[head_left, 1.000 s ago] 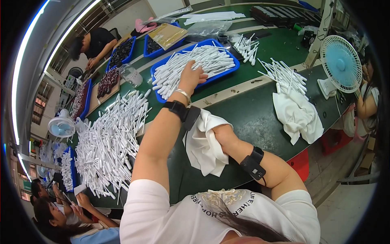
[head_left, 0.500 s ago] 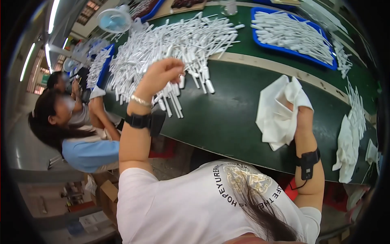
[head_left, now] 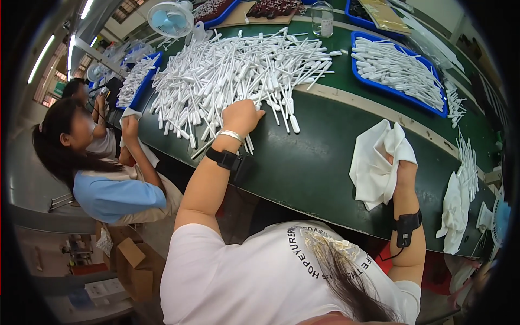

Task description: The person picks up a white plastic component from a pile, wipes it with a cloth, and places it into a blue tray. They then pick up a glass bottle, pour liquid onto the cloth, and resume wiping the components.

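My left hand (head_left: 242, 116) is at the near edge of a big heap of slim white sticks with wider ends (head_left: 216, 76). It lies back up, fingers curled under and the thumb out to the right; what is beneath the fingers is hidden. Further right, my right hand (head_left: 405, 172) grips a white cloth (head_left: 374, 162), its folds covering most of the fingers. The cloth hangs over the dark green table (head_left: 309, 162). At the back right, a blue tray (head_left: 447, 112) holds more of the same sticks.
A second white cloth (head_left: 454, 216) and loose sticks (head_left: 467, 168) lie at the right end. A clear bottle (head_left: 322, 20) and a small fan (head_left: 170, 20) stand at the back. To my left sits a co-worker (head_left: 116, 189) beside another blue tray (head_left: 145, 86).
My left hand has come down and to the right onto the heap's near edge, its fingers turning downward. My right hand still holds the cloth. The view has shifted slightly.
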A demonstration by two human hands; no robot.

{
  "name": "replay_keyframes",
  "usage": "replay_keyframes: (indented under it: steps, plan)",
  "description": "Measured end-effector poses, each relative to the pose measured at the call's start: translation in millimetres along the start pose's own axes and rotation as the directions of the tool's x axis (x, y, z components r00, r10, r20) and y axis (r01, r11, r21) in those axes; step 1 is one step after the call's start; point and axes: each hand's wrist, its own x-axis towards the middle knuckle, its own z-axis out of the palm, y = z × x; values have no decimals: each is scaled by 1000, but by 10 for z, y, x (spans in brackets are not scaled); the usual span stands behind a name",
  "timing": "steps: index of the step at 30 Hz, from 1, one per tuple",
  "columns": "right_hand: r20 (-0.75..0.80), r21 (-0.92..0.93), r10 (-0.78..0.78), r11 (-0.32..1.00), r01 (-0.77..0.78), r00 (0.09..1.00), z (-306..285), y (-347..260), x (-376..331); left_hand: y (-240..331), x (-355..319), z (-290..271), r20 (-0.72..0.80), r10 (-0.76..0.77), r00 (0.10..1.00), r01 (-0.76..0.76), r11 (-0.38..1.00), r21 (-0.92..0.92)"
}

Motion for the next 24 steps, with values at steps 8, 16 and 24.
replay_keyframes:
  steps: [8, 16, 24]
  plan:
    - [19, 103, 20, 994, -21, 1000, 135, -211, -98, 127, -295, -179, 83, 285, 955, -60, 460, -886]
    - [94, 64, -223, 974, 218, 970, 341, -78, -242, 1496, -895, -129, 74, 654, 753, 170, -85, -982]
    - [282, -9, -56, 998, 61, 958, 425, -178, -377, 1793, -906, 98, -10, 691, 722, 80, -97, -992]
